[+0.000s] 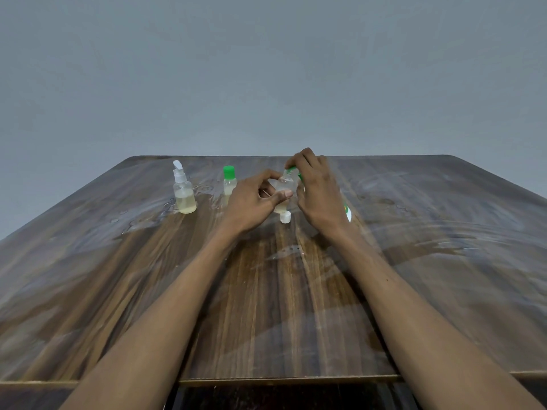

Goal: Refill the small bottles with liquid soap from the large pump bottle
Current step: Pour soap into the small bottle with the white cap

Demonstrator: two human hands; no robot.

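Observation:
My left hand [254, 199] grips a small clear bottle [283, 187] with pale liquid, standing uncapped at the table's far middle. My right hand [318, 190] rests on top of the large pump bottle [347, 213], which it mostly hides; only a green pump spout over the small bottle's mouth and a bit of label show. A white cap [286, 217] lies on the table just in front of the small bottle. Further left stand a small green-capped bottle [229, 180] and a small spray bottle [183, 190] half full of yellowish liquid.
The wooden table [266, 291] is glossy, with wet smears and droplets around the bottles on the left. Its near edge runs along the bottom of the view. A plain grey wall stands behind the far edge.

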